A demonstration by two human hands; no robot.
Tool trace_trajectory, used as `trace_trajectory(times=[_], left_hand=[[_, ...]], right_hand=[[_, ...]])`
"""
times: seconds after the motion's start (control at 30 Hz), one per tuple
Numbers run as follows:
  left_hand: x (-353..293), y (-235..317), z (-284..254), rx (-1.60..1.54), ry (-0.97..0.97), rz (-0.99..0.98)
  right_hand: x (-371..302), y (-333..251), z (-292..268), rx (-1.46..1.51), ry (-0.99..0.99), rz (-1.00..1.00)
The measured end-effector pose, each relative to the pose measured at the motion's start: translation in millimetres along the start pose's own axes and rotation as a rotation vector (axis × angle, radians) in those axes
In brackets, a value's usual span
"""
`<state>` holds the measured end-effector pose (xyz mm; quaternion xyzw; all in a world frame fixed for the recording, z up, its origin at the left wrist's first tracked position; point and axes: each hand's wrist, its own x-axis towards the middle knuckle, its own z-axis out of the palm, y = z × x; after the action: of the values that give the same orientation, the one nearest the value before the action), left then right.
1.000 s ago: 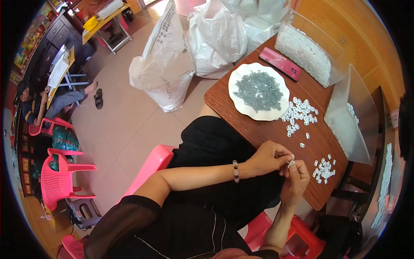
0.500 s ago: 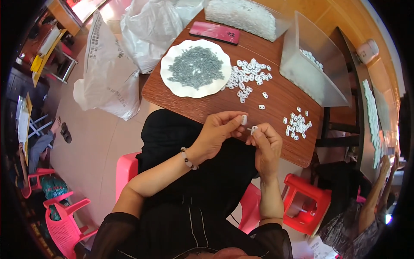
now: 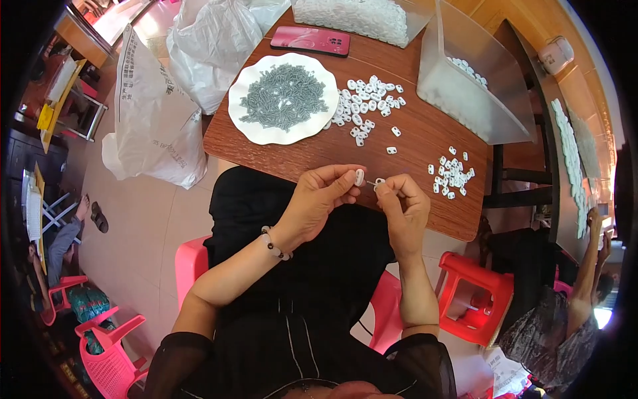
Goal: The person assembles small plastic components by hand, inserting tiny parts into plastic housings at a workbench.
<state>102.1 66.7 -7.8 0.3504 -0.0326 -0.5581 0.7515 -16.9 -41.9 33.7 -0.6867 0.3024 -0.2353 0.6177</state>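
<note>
My left hand [image 3: 316, 202] pinches a small white oval plastic piece [image 3: 359, 177] with holes, standing on edge between thumb and fingers. Opposite it, my right hand [image 3: 407, 211] grips a second white plastic piece [image 3: 379, 182]. A thin grey screw [image 3: 371, 183] sticks out of that one toward the left piece; whether its tip touches cannot be made out. Beyond my hands, grey screws [image 3: 282, 94] are heaped on a white scalloped plate [image 3: 267, 137]. Beside the plate lies a loose pile of white plastic pieces [image 3: 372, 96]. A smaller pile of pieces [image 3: 453, 174] sits farther right.
On the brown table [image 3: 292, 161] lie a pink phone [image 3: 310, 41] and a clear bin [image 3: 458, 110] holding white pieces. Another filled clear container [image 3: 352, 20] stands at the back. White sacks [image 3: 156, 126] are left of the table. A red stool [image 3: 475, 299] and another person [image 3: 555, 326] are at right.
My hands have come closer together, bringing the screw's tip up to the left piece. The whole view has shifted slightly, with the table higher and farther left in it.
</note>
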Motion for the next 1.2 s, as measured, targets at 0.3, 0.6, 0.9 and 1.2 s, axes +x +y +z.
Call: trace_trajectory(times=[0.3, 0.6, 0.9, 1.2], left_hand=[[-1.3, 3.6, 0.4, 0.037, 0.016, 0.04], [-0.3, 4.7, 0.5, 0.07, 0.01, 0.077], [-0.2, 6.5, 4.5, 0.231, 0.003, 0.211], [-2.3, 7.2, 4.2, 0.302, -0.012, 0.216]], right_hand=[[4.1, -5.8, 4.9, -0.094, 0.012, -0.054], [6.8, -4.9, 5.2, -0.118, 0.002, -0.056], [8.7, -2.5, 4.9, -0.191, -0.017, -0.077], [6.3, 2.6, 6.6, -0.072, -0.073, -0.034]])
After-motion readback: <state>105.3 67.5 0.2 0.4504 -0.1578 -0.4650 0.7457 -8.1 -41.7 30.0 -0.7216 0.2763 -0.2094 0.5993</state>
